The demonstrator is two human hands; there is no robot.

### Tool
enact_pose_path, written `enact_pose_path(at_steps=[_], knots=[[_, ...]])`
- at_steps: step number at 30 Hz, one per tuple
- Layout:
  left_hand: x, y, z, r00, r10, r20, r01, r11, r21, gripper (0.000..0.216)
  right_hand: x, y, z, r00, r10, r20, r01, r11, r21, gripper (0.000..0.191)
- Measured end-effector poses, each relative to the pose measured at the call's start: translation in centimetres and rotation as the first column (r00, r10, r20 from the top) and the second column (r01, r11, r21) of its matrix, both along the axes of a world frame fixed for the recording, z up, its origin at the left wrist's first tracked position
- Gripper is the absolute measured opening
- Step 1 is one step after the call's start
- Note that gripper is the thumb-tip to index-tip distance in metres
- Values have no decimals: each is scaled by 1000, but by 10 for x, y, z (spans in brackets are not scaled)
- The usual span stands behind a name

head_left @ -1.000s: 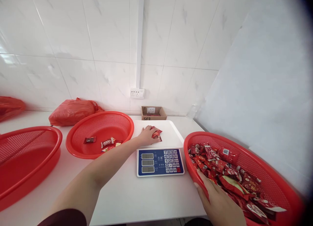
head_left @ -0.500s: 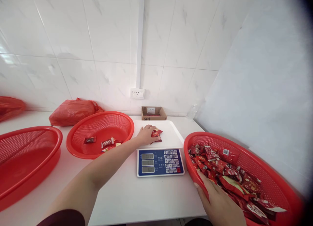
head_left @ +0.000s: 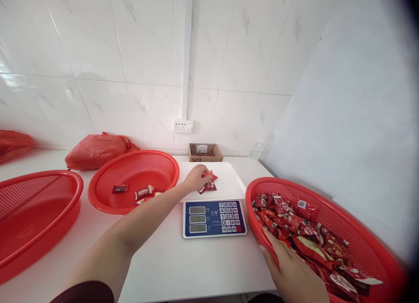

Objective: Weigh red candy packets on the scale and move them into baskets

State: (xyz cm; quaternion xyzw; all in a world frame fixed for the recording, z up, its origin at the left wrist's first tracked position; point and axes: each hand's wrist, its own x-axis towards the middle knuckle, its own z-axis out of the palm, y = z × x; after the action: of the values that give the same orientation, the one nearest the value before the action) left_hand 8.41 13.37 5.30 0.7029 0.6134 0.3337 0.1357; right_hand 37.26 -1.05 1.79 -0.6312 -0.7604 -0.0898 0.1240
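Note:
On the white pan of a digital scale [head_left: 229, 180], my left hand [head_left: 196, 178] has its fingers curled round a red-wrapped snack packet [head_left: 209, 175]. Another red packet [head_left: 208, 187] lies on the pan just below those fingers. My right hand [head_left: 293, 270] holds the near rim of a red plastic basket [head_left: 366, 226], thumb outside and fingers inside. Many small red snack packets [head_left: 301, 226] fill this basket. The scale's blue panel [head_left: 214, 218] faces me, its digits too faint to read.
A second red basket [head_left: 104, 170] left of the scale holds a few wrapped snacks [head_left: 144, 192]. Farther left stands another red basket [head_left: 70, 176]. Behind are a red plastic bag [head_left: 98, 151] and a small cardboard box [head_left: 205, 153]. A wall socket [head_left: 183, 126] sits above the box.
My left hand has risen slightly and its fingers have drawn in on the packets, showing more of the lower packet on the pan. My right hand stays in place.

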Motion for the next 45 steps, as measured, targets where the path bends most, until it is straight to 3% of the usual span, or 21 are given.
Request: enact_pose_path(at_steps=[6,11,16,23,28,45], knots=[[-8,13,6,978,159,138,-144,983,-110,32,2,0,-2,1000,12,-16,-12,999,38,45],[-17,21,0,979,183,89,-164,968,-190,29,1,0,-1,1000,-1,-3,1,1000,-5,47],[-19,21,-8,991,127,-31,-130,977,-168,31,1,1,-1,1000,12,4,-12,1000,14,46],[-7,12,-7,976,-27,-214,-1,992,-128,62,2,1,0,1000,22,4,-22,999,24,46],[4,8,-9,936,-122,-330,84,988,-127,62,2,1,-1,1000,20,10,-20,1000,9,47],[9,2,-9,916,-78,-393,49,995,-82,41,4,1,-6,1000,26,9,-26,999,33,47]])
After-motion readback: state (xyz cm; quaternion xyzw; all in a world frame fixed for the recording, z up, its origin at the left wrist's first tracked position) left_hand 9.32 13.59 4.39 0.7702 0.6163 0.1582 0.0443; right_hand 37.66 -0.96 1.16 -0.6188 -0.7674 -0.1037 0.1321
